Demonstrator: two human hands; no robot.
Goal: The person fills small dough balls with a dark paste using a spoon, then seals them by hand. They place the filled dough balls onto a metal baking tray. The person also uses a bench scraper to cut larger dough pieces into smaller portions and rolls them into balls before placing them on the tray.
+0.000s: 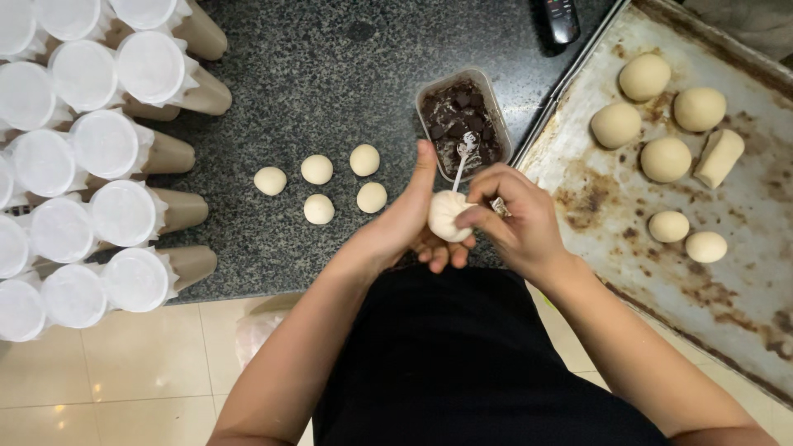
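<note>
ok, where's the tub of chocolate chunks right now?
In the head view, the tub of chocolate chunks sits on the dark counter at top centre, just left of the baking tray and above the hands, a white spoon resting in it.

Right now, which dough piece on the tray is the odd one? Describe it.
Start at the rusty metal tray on the right. Among the round dough balls near its far end lies the wedge-shaped dough piece. It alone is elongated with flat-cut sides, not round.

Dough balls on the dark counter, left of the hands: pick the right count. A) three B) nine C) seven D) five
D: five small dough balls lie in a loose cluster on the counter, apart from the pieces on the tray.
</note>
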